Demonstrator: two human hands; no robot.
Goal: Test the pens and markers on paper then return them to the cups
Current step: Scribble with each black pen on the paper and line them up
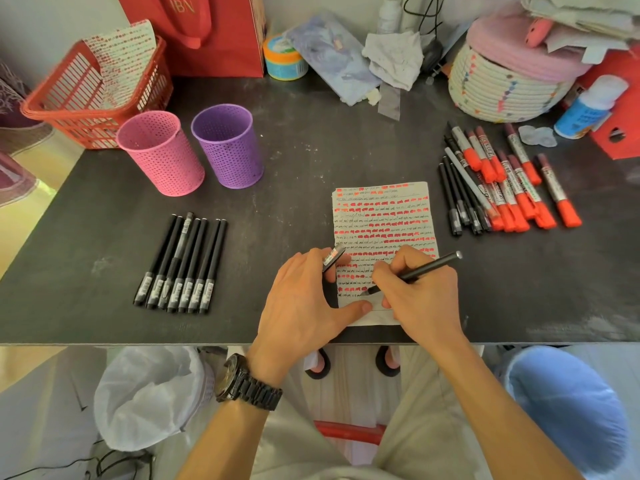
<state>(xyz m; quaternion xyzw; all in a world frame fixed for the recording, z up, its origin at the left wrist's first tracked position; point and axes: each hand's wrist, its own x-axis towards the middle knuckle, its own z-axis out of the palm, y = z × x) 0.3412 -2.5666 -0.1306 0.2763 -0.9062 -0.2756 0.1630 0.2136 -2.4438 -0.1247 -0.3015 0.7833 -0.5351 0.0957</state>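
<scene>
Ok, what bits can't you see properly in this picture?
All in the head view:
Lower part of the paper: covered by the left hand and right hand.
Scribbles on it: too small to read.
Pen cap in the left hand: mostly behind fingers.
Bottoms of the pink cup and purple cup: hidden by their own walls.

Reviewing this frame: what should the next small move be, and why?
Probably lift the black pen off the paper and push it into the cap pinched in the left hand. The right hand holds the uncapped tip on the sheet's bottom strip, where a scribble already shows, so this test looks nearly done.
</scene>
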